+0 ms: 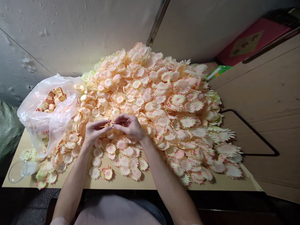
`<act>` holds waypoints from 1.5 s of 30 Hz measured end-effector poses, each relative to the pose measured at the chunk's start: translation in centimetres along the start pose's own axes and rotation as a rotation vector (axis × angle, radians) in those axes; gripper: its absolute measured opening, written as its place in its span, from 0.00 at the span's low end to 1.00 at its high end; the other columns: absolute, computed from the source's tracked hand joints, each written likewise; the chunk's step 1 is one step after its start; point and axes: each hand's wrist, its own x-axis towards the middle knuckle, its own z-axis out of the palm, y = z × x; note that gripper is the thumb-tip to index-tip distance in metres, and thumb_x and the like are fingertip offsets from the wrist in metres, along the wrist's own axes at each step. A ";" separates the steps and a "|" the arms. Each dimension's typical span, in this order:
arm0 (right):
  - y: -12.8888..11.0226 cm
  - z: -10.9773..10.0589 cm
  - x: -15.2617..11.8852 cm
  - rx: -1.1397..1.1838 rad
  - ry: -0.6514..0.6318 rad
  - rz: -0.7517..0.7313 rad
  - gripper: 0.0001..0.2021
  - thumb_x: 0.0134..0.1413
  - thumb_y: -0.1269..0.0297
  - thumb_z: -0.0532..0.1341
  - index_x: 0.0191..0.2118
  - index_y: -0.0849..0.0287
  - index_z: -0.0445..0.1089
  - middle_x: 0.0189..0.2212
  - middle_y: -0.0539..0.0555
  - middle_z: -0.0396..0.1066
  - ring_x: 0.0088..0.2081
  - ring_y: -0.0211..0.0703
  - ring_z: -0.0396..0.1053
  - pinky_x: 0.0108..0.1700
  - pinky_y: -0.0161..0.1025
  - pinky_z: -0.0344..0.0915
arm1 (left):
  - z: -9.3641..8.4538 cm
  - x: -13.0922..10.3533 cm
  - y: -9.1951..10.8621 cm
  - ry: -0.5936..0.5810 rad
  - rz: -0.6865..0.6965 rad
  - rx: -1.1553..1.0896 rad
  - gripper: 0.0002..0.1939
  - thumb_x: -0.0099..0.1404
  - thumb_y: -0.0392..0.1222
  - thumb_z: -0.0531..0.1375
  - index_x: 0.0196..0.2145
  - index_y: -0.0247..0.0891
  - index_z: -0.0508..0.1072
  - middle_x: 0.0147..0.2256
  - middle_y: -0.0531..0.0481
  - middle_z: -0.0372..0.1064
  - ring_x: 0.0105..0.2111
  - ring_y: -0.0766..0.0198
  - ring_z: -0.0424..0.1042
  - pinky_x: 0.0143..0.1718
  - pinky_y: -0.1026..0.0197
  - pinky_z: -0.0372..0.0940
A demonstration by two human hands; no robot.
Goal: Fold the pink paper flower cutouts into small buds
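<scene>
My left hand point(95, 130) and my right hand point(129, 125) meet at the front of a large heap of artificial flower petals point(161, 90). Thumb and fingers of both hands pinch a small yellowish petal piece point(108, 124) between them; its shape is mostly hidden by the fingertips. The heaped pieces are round, pale pink and cream, with notched edges, some tipped red. Below my hands, loose petal pieces point(128, 152) lie on the table, one with a redder rim point(107, 172).
A clear plastic bag point(30, 109) holding rolled-up petal pieces point(52, 100) stands at the left. A transparent round dish point(17, 172) sits at the table's point(150, 184) left front corner. Cardboard point(262, 112) with a black bent rod point(257, 132) borders the right; a wall point(93, 31) rises behind.
</scene>
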 end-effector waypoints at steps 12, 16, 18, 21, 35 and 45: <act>-0.1 0.4 0.2 -0.058 0.119 -0.044 0.14 0.41 0.58 0.72 0.31 0.59 0.72 0.28 0.51 0.74 0.29 0.37 0.71 0.35 0.37 0.70 | -0.2 -0.1 0.3 -0.035 -0.044 0.004 0.22 0.44 0.41 0.74 0.39 0.37 0.81 0.38 0.44 0.80 0.35 0.55 0.80 0.38 0.58 0.76; 0.1 0.5 0.5 -0.031 0.238 -0.069 0.16 0.36 0.57 0.74 0.27 0.59 0.69 0.23 0.48 0.71 0.25 0.35 0.68 0.30 0.34 0.68 | -0.1 0.0 0.1 0.030 -0.030 -0.023 0.21 0.44 0.41 0.74 0.38 0.37 0.81 0.39 0.44 0.80 0.38 0.54 0.79 0.40 0.58 0.75; 0.0 0.6 0.5 -0.021 0.249 -0.057 0.17 0.35 0.57 0.75 0.26 0.58 0.69 0.22 0.47 0.70 0.25 0.35 0.68 0.30 0.35 0.68 | 0.0 0.0 0.1 0.038 -0.004 -0.039 0.18 0.46 0.41 0.73 0.37 0.37 0.81 0.37 0.45 0.80 0.37 0.56 0.79 0.40 0.59 0.75; -0.3 0.8 0.3 -0.005 0.197 -0.017 0.17 0.33 0.59 0.76 0.26 0.58 0.70 0.24 0.49 0.73 0.27 0.38 0.71 0.33 0.37 0.71 | 0.1 0.1 0.0 0.037 0.015 -0.032 0.14 0.50 0.42 0.71 0.37 0.37 0.81 0.37 0.45 0.80 0.35 0.59 0.79 0.39 0.62 0.74; -0.3 0.5 0.0 0.039 0.064 0.061 0.12 0.40 0.63 0.73 0.32 0.59 0.73 0.30 0.50 0.76 0.32 0.37 0.74 0.36 0.34 0.70 | 0.7 0.2 -0.1 -0.020 0.049 -0.039 0.16 0.55 0.42 0.69 0.42 0.36 0.80 0.42 0.43 0.79 0.40 0.57 0.79 0.45 0.59 0.73; 0.0 0.3 0.0 0.011 0.039 0.060 0.14 0.40 0.61 0.73 0.34 0.58 0.73 0.32 0.52 0.76 0.34 0.39 0.74 0.40 0.37 0.72 | 0.7 0.1 0.0 -0.012 0.054 0.021 0.16 0.55 0.44 0.69 0.41 0.36 0.80 0.40 0.43 0.79 0.38 0.57 0.79 0.43 0.58 0.75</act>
